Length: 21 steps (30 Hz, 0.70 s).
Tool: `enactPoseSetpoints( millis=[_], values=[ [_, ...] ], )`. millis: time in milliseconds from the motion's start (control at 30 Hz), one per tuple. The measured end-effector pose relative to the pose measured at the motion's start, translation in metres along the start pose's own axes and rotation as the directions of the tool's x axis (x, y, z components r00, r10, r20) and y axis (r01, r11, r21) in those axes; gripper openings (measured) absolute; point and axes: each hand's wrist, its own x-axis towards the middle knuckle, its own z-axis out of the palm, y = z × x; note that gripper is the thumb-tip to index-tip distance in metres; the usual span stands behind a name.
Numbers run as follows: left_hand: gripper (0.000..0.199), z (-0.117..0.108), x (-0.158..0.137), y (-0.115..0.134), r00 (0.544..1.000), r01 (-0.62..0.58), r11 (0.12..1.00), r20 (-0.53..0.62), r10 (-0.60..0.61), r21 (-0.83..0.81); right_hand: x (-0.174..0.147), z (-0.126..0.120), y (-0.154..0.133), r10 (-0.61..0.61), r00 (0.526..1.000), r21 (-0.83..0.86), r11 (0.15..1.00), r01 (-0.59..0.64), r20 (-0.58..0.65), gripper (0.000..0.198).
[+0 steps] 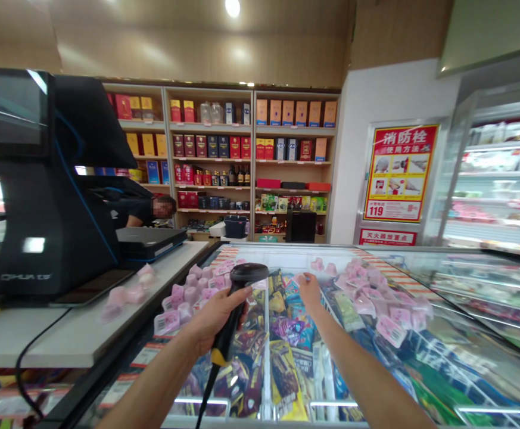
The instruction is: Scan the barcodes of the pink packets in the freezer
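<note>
My left hand (217,319) is wrapped round the grip of a black and yellow barcode scanner (249,275), its head pointing toward my right hand. With fingers pinched together, my right hand (310,291) holds a small pink-labelled pack (293,280), mostly hidden and blurred. Both hands are above the glass top of a chest freezer (266,357). On the glass, a heap of small pink plastic cups with labels (190,292) lies left of the scanner. Another heap of pink cups (376,289) lies right of my right hand.
At left, a black checkout terminal (58,238) stands on a white counter (54,333), with a few more pink cups (130,292) near its edge. A cable (22,357) hangs there. Behind are shelves of boxes (210,146) and a person (134,211). A refrigerated display (496,179) stands at right.
</note>
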Motion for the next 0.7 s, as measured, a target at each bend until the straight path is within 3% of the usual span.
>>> enactPoseSetpoints(
  millis=[167, 267, 367, 500, 600, 700],
  values=[
    [0.03, -0.011, 0.0, 0.001, 0.998, 0.011, 1.0, -0.054, -0.011, 0.006, -0.004, 0.026, -0.015, -0.032, 0.999, -0.275, 0.961, 0.035, 0.015, 0.028],
    [0.031, -0.01, 0.002, 0.0, 0.998, 0.03, 1.0, -0.059, -0.029, 0.008, -0.004, 0.035, -0.025, -0.101, 0.987, -0.351, 0.926, 0.139, 0.126, 0.025],
    [0.031, -0.007, 0.008, -0.001, 0.998, 0.039, 0.999, -0.055, -0.039, 0.008, 0.008, 0.029, -0.026, -0.205, 0.961, -0.368, 0.892, 0.261, 0.186, 0.028],
    [0.031, -0.005, 0.018, -0.004, 0.997, 0.051, 0.998, -0.053, -0.049, 0.04, 0.056, -0.001, -0.008, -0.285, 0.957, -0.549, 0.792, 0.267, 0.054, 0.038],
    [0.034, -0.006, 0.023, -0.007, 0.992, 0.084, 0.993, -0.097, -0.076, 0.08, 0.103, -0.022, 0.012, -0.199, 0.978, -0.689, 0.699, 0.19, 0.068, 0.048],
    [0.036, -0.008, 0.027, -0.01, 0.983, 0.142, 0.986, -0.132, -0.129, 0.091, 0.14, -0.032, 0.032, -0.067, 0.987, -0.729, 0.668, 0.154, 0.147, 0.055]
  ],
)
